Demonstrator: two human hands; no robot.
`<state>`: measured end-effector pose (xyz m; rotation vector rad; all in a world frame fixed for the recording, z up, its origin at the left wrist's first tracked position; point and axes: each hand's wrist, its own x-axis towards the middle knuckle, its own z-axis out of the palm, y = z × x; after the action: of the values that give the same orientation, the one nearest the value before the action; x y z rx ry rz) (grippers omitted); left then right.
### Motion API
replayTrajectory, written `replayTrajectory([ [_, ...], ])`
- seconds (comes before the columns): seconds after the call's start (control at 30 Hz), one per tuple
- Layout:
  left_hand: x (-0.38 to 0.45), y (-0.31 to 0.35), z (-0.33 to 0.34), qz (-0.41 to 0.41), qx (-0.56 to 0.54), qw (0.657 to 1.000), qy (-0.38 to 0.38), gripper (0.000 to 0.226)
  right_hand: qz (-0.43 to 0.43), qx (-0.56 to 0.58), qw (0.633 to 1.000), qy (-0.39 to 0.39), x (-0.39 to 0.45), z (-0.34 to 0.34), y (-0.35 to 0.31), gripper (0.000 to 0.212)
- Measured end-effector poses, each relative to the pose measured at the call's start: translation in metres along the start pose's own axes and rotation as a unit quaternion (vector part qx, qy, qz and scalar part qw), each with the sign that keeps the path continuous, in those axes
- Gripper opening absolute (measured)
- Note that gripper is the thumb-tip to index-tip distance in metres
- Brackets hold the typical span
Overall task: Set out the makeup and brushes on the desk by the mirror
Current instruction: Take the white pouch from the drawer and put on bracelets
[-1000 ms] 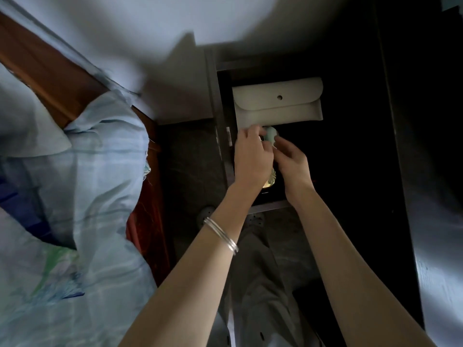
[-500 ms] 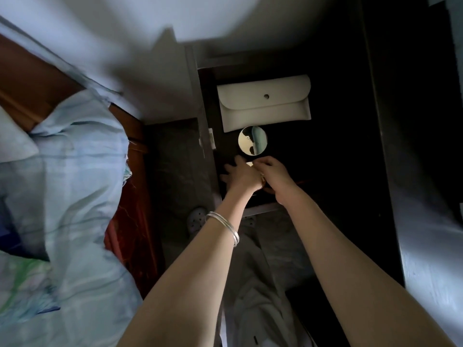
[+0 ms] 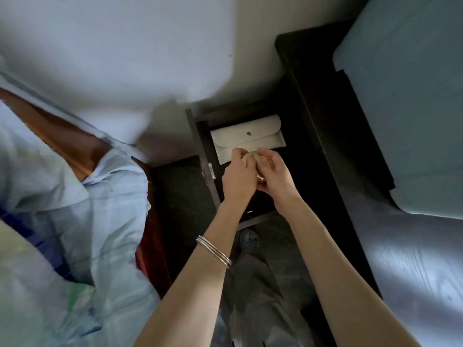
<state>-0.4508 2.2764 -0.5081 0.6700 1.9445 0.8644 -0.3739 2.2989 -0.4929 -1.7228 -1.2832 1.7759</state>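
Half a second back the little round mirror lay open in the drawer (image 3: pixel 200 136); now my left hand (image 3: pixel 238 179) and right hand (image 3: pixel 274 176) both clasp a gold compact (image 3: pixel 250 159), probably that one closed, over the pouch (image 3: pixel 248 139). I'm gathering still. Next: lift it out to the desk (image 3: pixel 406 259).

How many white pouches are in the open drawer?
1. The white snap pouch lies at the back of the drawer, just beyond both hands; these cover part of the drawer, so another could be hidden.
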Motion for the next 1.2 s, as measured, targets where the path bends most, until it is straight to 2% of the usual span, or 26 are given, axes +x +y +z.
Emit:
replayTrajectory([
  [0.13, -0.032, 0.039, -0.008, 0.058, 0.006, 0.998, -0.024, 0.026, -0.039, 0.025, 0.998, 0.051, -0.044, -0.019, -0.029, 0.037],
  [0.27, -0.065, 0.071, 0.000, 0.103, 0.014, 0.990, -0.094, 0.030, -0.035, 0.067, 0.990, 0.119, -0.084, -0.052, -0.038, 0.045],
  [0.47, -0.113, 0.098, 0.042, 0.147, 0.079, 0.969, -0.181, 0.036, -0.010, 0.113, 0.971, 0.211, -0.128, -0.108, -0.026, 0.038],
  [0.63, -0.151, 0.106, 0.091, 0.158, 0.171, 0.926, -0.296, 0.041, 0.019, 0.183, 0.942, 0.279, -0.167, -0.158, 0.002, 0.030],
  [0.77, -0.179, 0.100, 0.132, 0.146, 0.232, 0.891, -0.362, 0.049, 0.037, 0.135, 0.933, 0.331, -0.187, -0.196, 0.030, 0.032],
  [0.87, -0.198, 0.094, 0.162, 0.117, 0.246, 0.905, -0.326, 0.049, 0.055, 0.100, 0.934, 0.337, -0.190, -0.218, 0.048, 0.042],
  [1.0, -0.215, 0.084, 0.199, 0.059, 0.192, 0.936, -0.288, 0.038, 0.070, 0.045, 0.940, 0.332, -0.183, -0.242, 0.063, 0.054],
  [1.2, -0.210, 0.081, 0.234, 0.016, 0.159, 0.953, -0.257, 0.036, 0.071, -0.014, 0.944, 0.321, -0.158, -0.272, 0.076, 0.060],
])
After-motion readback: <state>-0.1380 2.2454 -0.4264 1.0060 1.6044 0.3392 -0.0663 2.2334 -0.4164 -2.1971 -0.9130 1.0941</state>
